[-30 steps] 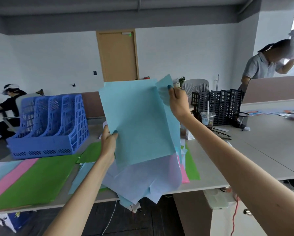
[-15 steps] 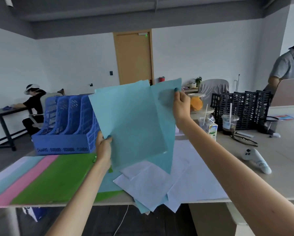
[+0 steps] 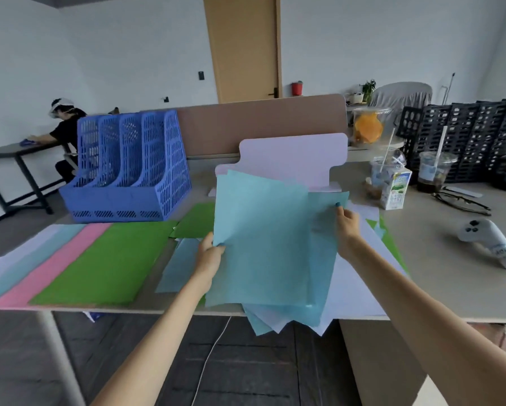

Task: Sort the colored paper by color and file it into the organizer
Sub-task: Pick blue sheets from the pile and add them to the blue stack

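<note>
Four upright slots divide the blue perforated plastic file organizer (image 3: 128, 165) standing at the back left of the beige table (image 3: 439, 288). Flat before it lie lavender, pale blue, pink and green paper sheets (image 3: 99, 259), fanned side by side. The left hand (image 3: 209, 259) and right hand (image 3: 347, 227) each pinch an edge of the light blue paper sheets (image 3: 263, 244), held tilted above a loose white and blue paper pile (image 3: 351, 303). Far right, a clear lidded plastic cup (image 3: 433, 171) holds a dark drink
</note>
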A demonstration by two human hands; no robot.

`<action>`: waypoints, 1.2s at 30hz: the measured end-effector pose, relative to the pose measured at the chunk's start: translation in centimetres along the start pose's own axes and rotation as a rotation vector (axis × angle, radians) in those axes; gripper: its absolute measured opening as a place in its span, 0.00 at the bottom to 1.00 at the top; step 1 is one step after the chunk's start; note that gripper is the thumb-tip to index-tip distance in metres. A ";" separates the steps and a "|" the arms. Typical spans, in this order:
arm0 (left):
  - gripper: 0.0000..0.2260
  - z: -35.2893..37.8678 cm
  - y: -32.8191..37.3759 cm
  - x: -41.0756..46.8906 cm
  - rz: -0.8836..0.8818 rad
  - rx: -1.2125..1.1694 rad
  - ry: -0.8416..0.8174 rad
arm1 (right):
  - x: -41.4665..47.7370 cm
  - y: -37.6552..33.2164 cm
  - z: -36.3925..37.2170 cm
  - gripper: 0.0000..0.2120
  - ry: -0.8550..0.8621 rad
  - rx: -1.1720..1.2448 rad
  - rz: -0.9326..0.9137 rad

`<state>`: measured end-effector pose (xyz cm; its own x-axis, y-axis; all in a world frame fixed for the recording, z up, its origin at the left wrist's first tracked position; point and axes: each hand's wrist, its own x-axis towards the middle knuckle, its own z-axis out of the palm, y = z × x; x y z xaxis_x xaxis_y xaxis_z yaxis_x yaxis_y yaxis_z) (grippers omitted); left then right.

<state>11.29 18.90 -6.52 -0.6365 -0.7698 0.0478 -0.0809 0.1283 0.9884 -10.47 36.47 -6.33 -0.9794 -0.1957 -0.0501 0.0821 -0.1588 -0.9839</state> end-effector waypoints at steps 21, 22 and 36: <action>0.17 2.2 -2.0 2.9 0.076 0.508 -0.259 | 0.5 2.2 -3.2 0.07 -0.066 -0.409 0.119; 0.18 2.4 -2.1 3.1 0.070 0.523 -0.260 | 0.8 2.3 -3.1 0.07 -0.073 -0.390 0.112; 0.16 0.5 -3.2 5.7 0.184 0.283 -0.061 | 0.7 1.9 1.3 0.19 -0.187 -0.141 0.018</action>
<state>7.58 14.43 -9.47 -0.7044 -0.6798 0.2043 -0.1645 0.4363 0.8846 -10.79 34.73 -8.00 -0.9258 -0.3750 -0.0480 0.0596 -0.0192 -0.9980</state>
